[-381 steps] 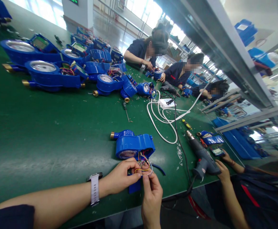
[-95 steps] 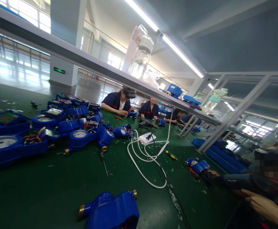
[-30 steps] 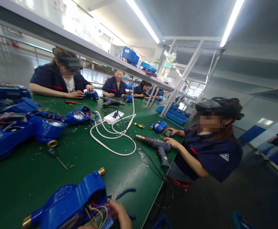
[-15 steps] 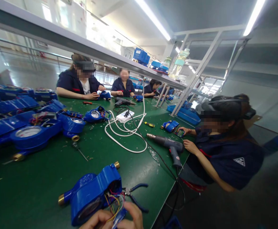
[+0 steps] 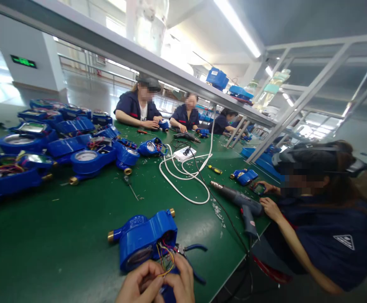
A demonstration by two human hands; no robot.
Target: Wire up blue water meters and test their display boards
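Note:
A blue water meter housing (image 5: 145, 237) with brass ends lies near the front edge of the green table (image 5: 60, 235). Coloured wires (image 5: 165, 257) spill from its open side. My left hand (image 5: 139, 286) and my right hand (image 5: 180, 282) are at the bottom edge, fingers pinched together on those wires. Blue-handled pliers (image 5: 194, 252) lie just right of the housing, beside my right hand.
Many blue meters (image 5: 85, 160) crowd the table's left. A white power strip (image 5: 185, 154) with a looped white cable (image 5: 186, 185), a screwdriver (image 5: 129, 185) and a heat gun (image 5: 240, 202) lie mid-table. A co-worker (image 5: 322, 227) sits at my right; others sit at the far end.
The view has swung left and down, so my hands show more fully at the wires. The co-worker on the right has one hand close to the heat gun.

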